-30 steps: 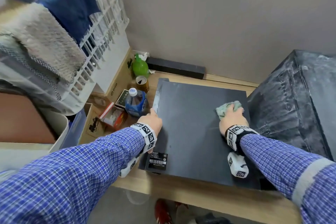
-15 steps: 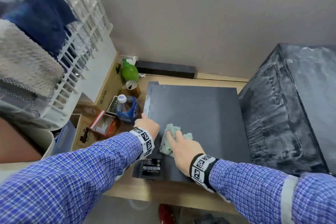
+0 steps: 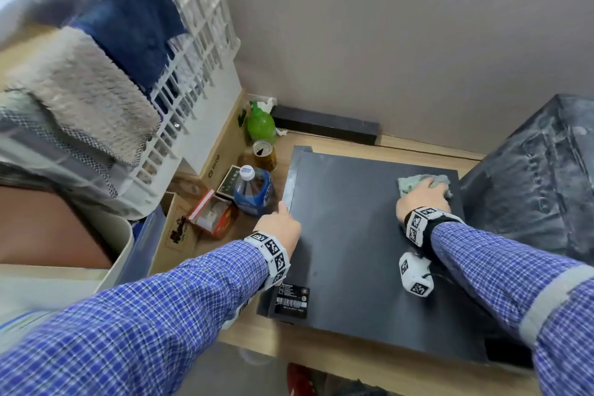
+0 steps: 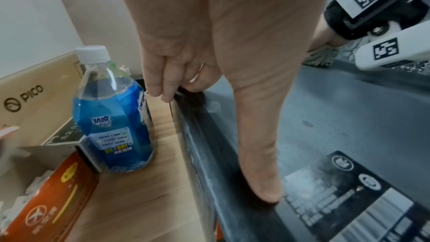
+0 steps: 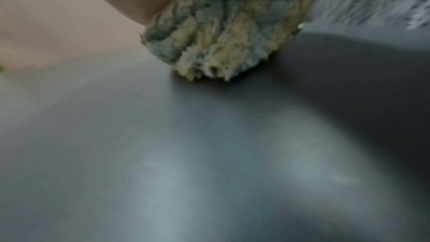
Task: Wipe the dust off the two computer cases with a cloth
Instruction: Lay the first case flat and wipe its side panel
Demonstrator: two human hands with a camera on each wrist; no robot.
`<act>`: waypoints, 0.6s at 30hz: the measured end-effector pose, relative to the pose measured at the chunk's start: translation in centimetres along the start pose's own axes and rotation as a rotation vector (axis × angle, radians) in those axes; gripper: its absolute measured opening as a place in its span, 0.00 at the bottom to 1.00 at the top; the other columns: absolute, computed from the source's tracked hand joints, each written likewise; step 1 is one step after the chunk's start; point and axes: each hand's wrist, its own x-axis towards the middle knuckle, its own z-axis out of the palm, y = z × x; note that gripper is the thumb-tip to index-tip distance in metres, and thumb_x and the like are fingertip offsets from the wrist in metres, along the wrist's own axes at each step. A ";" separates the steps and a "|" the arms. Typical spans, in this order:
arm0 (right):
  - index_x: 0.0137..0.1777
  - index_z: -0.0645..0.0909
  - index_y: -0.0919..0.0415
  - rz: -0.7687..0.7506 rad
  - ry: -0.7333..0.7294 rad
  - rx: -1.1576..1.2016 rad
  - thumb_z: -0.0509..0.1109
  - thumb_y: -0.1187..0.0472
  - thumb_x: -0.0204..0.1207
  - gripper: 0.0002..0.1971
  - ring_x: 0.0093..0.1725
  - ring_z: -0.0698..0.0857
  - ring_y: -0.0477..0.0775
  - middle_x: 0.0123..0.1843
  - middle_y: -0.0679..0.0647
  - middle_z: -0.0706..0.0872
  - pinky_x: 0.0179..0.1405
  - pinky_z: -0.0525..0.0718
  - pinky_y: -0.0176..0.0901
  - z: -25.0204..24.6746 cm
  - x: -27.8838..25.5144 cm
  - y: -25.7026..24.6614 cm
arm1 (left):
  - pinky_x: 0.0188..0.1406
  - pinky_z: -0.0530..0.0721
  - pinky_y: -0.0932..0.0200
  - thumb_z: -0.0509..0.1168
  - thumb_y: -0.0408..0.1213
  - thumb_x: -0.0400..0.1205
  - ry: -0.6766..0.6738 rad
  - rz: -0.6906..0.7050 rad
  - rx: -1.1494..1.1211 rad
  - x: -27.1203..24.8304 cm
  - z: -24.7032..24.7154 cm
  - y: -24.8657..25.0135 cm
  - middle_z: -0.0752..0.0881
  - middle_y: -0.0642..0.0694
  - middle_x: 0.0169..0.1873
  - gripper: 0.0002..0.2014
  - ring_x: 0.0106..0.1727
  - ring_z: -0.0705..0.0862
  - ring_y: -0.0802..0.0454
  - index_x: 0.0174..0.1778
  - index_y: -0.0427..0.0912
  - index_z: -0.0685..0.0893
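The right hand [image 3: 422, 199] is pressing the cloth [image 3: 418, 182] down on the far right corner of the flat computer case [image 3: 360, 235], which is lying on its side on the bench [image 3: 369, 366]; from the head view the fingers are lying over the bunched cloth, though whether they are curling into it I cannot tell; the right wrist view is showing only the wad meeting the dark panel. The left hand [image 3: 283, 225] is bracing the case at its left edge, fingers [image 4: 163, 84] curling down over the rim and the thumb lying along the top, holding the case in place. The second computer case [image 3: 530, 190] is standing upright just to the right, streaked heavily with white dust, and by my judgement not yet wiped.

Now the risks; the cloth is working right beside that dusty tower, so a wide stroke could be brushing its side and dragging fresh dust back onto the wiped panel; the wad is looking grey already, so it may be smearing rather than lifting. On the left, the blue bottle [image 3: 252, 191] and the can [image 3: 265, 151] are standing just beside the case edge; a hard push could be sliding the case into them and tipping them over.
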 end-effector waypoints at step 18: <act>0.78 0.64 0.65 -0.034 -0.024 0.114 0.63 0.56 0.79 0.29 0.70 0.74 0.70 0.74 0.67 0.69 0.63 0.77 0.59 -1.6 -1.2 1.8 | 0.59 0.81 0.49 0.73 0.33 0.79 0.009 -0.011 0.051 0.1 -0.4 0.8 0.63 0.31 0.78 0.31 0.66 0.81 0.39 0.77 0.33 0.73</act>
